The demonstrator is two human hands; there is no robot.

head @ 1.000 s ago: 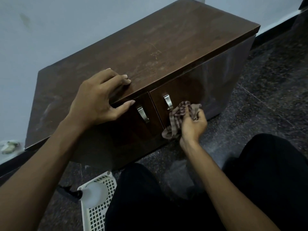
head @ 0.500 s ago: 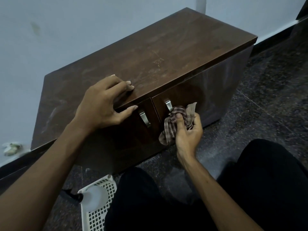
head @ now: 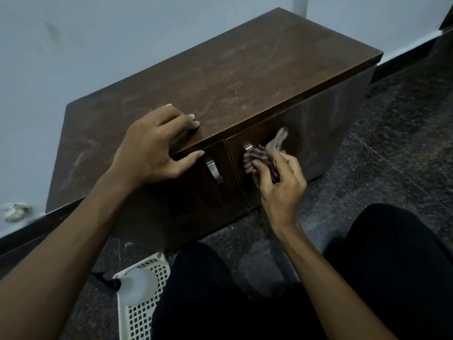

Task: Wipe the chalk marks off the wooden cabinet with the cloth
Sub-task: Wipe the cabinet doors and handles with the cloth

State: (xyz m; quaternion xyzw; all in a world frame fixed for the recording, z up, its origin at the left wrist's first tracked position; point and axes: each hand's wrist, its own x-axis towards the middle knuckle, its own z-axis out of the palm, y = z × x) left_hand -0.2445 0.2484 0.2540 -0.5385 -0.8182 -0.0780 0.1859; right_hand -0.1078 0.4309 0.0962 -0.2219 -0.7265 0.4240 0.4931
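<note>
- Right hand (head: 282, 185) has slid up the right door, fingers bunched round the cloth (head: 259, 158).
- Left hand (head: 152, 150) rests on the cabinet (head: 220, 77) edge, fingers spread.
- Step: wiping the door front; the next stroke likely needs firm pressure.

The cloth (head: 257, 157) covers most of one handle (head: 248, 146).

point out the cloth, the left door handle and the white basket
cloth (head: 257, 157): head view, striped bunched part
left door handle (head: 214, 171): head view, middle of the metal bar
white basket (head: 143, 317): head view, bare lattice wall
</note>
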